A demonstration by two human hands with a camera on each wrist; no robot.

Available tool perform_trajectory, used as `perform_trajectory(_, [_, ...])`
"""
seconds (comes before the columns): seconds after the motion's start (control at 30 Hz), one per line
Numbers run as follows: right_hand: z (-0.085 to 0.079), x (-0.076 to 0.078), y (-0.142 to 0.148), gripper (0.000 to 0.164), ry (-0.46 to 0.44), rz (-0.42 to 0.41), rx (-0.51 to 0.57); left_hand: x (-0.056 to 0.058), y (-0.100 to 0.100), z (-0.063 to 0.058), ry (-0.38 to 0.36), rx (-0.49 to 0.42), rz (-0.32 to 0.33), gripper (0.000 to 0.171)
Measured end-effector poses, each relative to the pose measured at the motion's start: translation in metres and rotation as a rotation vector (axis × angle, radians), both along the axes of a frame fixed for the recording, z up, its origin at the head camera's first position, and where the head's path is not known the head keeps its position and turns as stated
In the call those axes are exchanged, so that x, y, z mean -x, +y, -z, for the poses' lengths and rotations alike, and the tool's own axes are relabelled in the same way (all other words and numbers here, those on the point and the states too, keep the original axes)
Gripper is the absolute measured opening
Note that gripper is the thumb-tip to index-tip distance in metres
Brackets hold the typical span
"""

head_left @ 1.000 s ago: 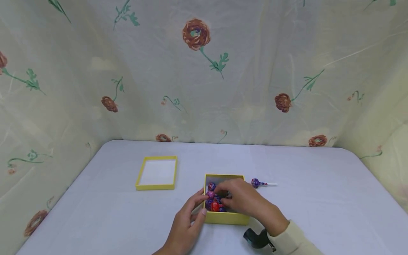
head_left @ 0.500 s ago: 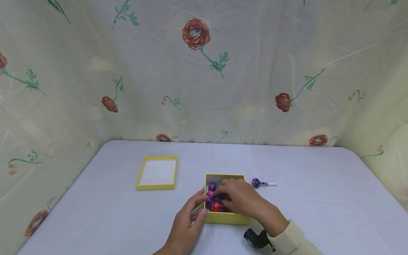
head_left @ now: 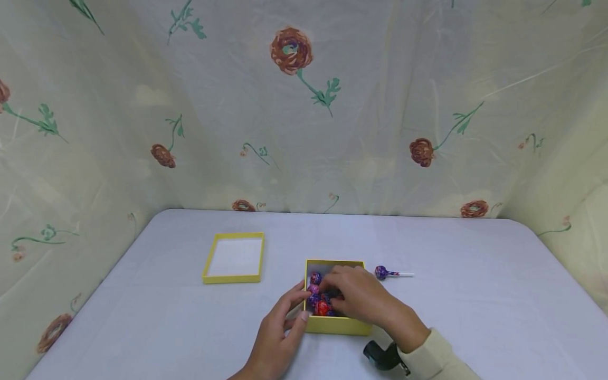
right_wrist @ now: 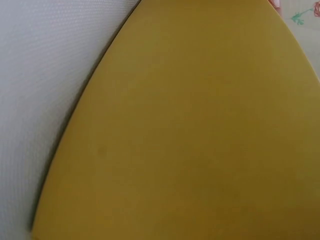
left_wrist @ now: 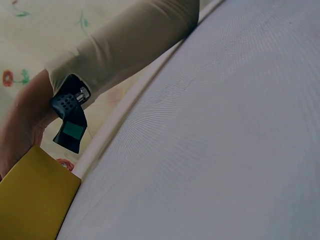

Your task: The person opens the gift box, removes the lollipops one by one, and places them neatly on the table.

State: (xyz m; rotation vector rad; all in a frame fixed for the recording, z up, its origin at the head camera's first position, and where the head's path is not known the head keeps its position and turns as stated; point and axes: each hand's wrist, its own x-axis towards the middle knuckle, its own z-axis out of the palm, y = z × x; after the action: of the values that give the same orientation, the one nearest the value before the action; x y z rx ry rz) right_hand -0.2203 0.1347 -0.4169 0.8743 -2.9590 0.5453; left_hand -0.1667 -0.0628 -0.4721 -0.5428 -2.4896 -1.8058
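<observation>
Rt grip (head_left: 357,293) bent over lollipops (head_left: 314,299) in box (head_left: 338,325), hold unclear; L grip (head_left: 280,332) loosely spread, touching L wall.

right fingers (head_left: 331,279) curled downward

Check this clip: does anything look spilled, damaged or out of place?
One lollipop lies alone on the white table, right of the yellow box, while the other visible wrapped sweets sit inside. Mildly odd, perhaps deliberate. No damage shows, though some contents are hidden.
</observation>
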Motion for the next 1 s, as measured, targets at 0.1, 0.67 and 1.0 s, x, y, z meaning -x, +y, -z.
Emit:
perform_trajectory(0.1, [-0.0010,-0.0006,-0.0004,0.023,-0.005,0.007,-0.026,-0.0002,0.0000,-0.0002,-0.007,0.000,-0.002,0.030])
perform_trajectory(0.67, [0.0036,0.0005,0.0012,0.024,0.034,0.005,0.026,-0.0015,-0.0010,-0.0011,0.012,-0.025,0.004,0.028])
perform_trajectory(1.0, [0.0032,0.0014,0.0017,0.023,0.013,0.014,0.058,-0.0001,-0.0003,-0.0007,-0.032,-0.010,-0.005,0.029])
